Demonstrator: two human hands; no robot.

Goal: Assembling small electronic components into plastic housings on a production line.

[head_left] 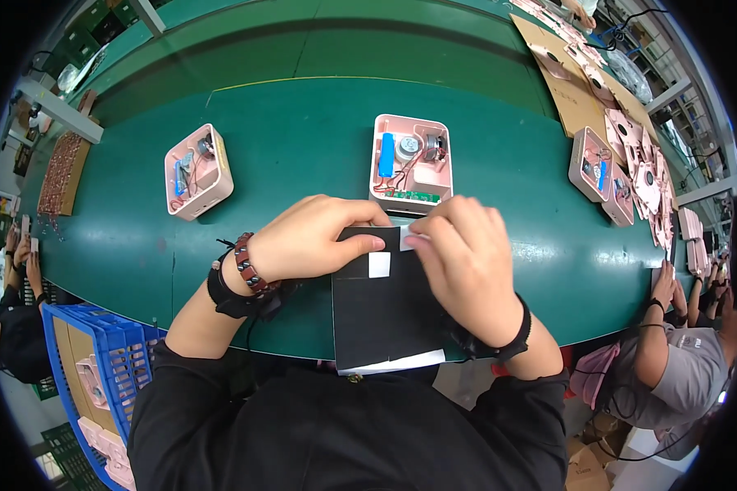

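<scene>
Green table (287,155), black sheet (393,307) lengthwise front-to-back in left hand (303,241), white tab (405,238) in right hand (467,262)

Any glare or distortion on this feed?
In the head view, fisheye bends the green table edge and the corners are black; same view, pale sheen on its left and right; same view, left hand, right hand and black sheet look fairly sharp.

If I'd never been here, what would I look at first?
Probably the left hand and right hand in the middle, at a black sheet with a white square on it. Just beyond is an open pink box with a blue block inside. A blue crate sits lower left.
</scene>
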